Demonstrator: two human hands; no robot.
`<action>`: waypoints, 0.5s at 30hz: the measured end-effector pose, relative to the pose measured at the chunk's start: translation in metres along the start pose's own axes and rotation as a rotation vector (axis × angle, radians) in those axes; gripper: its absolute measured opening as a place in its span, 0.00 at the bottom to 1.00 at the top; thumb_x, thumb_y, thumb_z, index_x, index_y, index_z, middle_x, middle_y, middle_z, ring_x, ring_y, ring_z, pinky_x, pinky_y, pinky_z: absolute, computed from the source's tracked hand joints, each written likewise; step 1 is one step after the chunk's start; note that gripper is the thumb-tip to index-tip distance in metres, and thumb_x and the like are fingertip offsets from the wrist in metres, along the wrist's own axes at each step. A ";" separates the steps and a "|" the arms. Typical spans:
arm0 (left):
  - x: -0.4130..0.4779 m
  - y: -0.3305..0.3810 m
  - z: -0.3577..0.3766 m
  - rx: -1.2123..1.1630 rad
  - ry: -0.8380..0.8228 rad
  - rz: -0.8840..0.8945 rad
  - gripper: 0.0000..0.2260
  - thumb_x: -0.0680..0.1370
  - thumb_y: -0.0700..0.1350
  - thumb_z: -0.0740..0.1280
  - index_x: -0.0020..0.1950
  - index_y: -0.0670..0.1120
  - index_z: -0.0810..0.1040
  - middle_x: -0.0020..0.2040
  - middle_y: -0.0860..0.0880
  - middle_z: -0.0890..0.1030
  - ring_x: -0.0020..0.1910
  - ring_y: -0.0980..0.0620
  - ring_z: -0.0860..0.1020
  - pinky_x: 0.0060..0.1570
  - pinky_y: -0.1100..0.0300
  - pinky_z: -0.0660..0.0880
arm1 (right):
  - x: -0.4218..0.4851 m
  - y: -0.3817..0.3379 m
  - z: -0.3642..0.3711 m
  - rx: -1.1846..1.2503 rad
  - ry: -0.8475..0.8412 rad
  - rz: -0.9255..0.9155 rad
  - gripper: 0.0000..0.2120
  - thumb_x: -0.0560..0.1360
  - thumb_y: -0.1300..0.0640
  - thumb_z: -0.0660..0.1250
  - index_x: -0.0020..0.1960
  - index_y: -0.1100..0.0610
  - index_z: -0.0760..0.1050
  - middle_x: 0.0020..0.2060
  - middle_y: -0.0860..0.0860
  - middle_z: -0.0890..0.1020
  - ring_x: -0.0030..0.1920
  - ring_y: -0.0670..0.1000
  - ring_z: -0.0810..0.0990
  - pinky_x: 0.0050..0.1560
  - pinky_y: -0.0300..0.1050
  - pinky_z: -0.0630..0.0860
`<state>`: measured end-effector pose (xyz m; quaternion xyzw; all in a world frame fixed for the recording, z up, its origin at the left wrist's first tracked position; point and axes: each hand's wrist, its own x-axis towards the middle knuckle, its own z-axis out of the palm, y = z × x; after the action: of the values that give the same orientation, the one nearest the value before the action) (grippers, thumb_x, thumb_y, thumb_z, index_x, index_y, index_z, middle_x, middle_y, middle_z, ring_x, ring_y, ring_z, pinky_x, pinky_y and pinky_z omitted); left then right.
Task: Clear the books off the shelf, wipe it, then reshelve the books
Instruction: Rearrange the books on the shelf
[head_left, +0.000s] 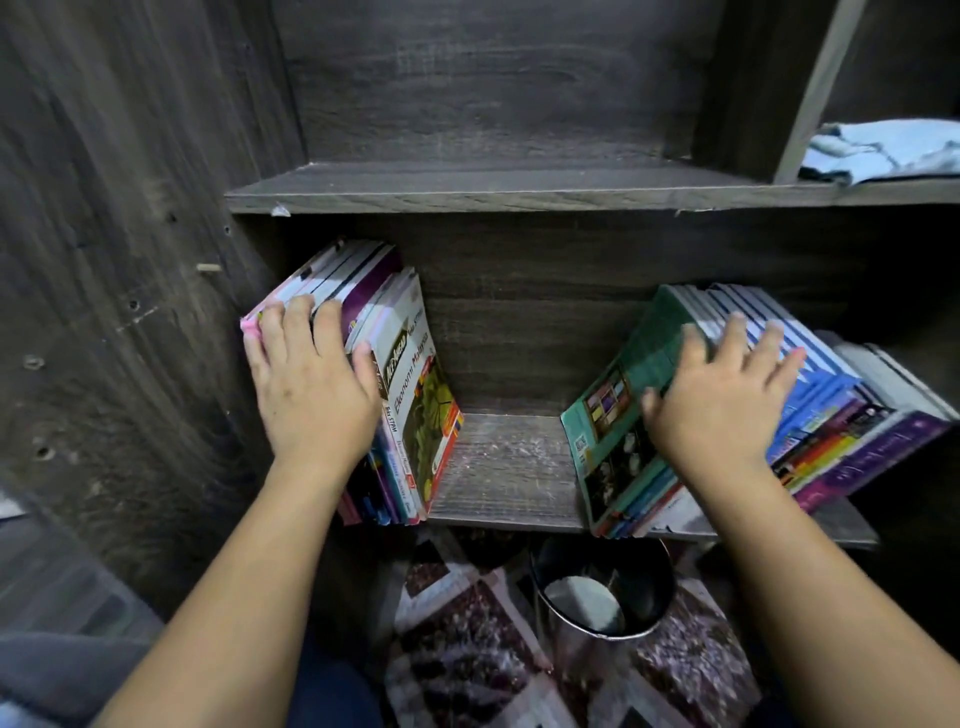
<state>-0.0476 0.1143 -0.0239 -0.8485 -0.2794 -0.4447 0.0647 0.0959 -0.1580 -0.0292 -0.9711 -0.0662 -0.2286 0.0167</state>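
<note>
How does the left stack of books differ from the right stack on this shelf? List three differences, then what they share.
The left stack leans left towards the side wall; the right stack leans right. The left stack's inner cover is white and yellow; the right stack's is teal. The right stack is wider and tilts lower than the left stack. Both stand on the same shelf, under the left hand and the right hand.

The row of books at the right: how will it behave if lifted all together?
Probably heavy: the row of books holds many volumes. The covers look thin, so it may fan apart. It stands tilted under the right hand, so it would likely topple if released.
</note>
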 end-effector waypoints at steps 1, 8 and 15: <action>0.000 0.000 -0.001 -0.007 0.003 0.003 0.19 0.77 0.48 0.64 0.66 0.41 0.70 0.65 0.40 0.70 0.70 0.37 0.63 0.72 0.41 0.53 | 0.002 0.007 0.000 -0.025 -0.028 0.062 0.37 0.73 0.42 0.67 0.74 0.58 0.60 0.75 0.63 0.58 0.75 0.68 0.50 0.73 0.64 0.45; 0.000 0.004 0.001 -0.013 0.027 -0.038 0.19 0.76 0.46 0.64 0.66 0.41 0.70 0.66 0.40 0.70 0.71 0.37 0.62 0.73 0.41 0.53 | 0.000 0.011 0.011 -0.054 0.028 0.057 0.32 0.77 0.49 0.63 0.74 0.63 0.60 0.71 0.59 0.67 0.74 0.59 0.59 0.74 0.62 0.50; 0.000 0.005 0.004 -0.014 0.032 -0.032 0.20 0.77 0.47 0.62 0.66 0.41 0.70 0.66 0.40 0.70 0.70 0.38 0.62 0.72 0.40 0.53 | -0.001 -0.007 0.015 0.131 0.218 -0.061 0.22 0.69 0.60 0.74 0.59 0.66 0.72 0.52 0.61 0.76 0.52 0.61 0.73 0.54 0.54 0.72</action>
<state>-0.0424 0.1111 -0.0257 -0.8371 -0.2891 -0.4611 0.0562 0.1002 -0.1501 -0.0428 -0.9349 -0.1085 -0.3282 0.0803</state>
